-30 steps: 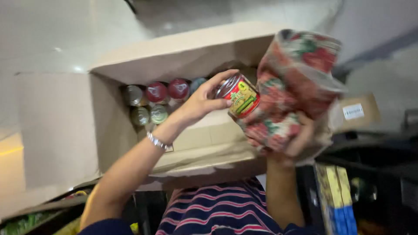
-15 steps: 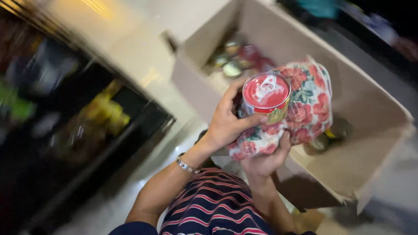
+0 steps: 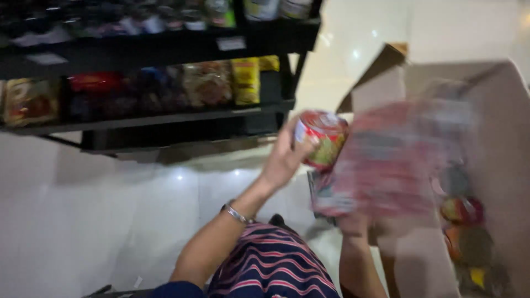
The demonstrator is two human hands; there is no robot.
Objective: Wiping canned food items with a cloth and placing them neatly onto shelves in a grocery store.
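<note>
Left hand now carries the red-lidded can clear of the cardboard box toward the shelf, right hand grasping a blurred red packet.

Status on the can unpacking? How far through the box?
Done: one red-lidded can is out of the cardboard box, held in the left hand. In hand: the right hand holds a blurred red patterned pack. Left: several cans lie in the box; the shelf already looks stocked.
</note>
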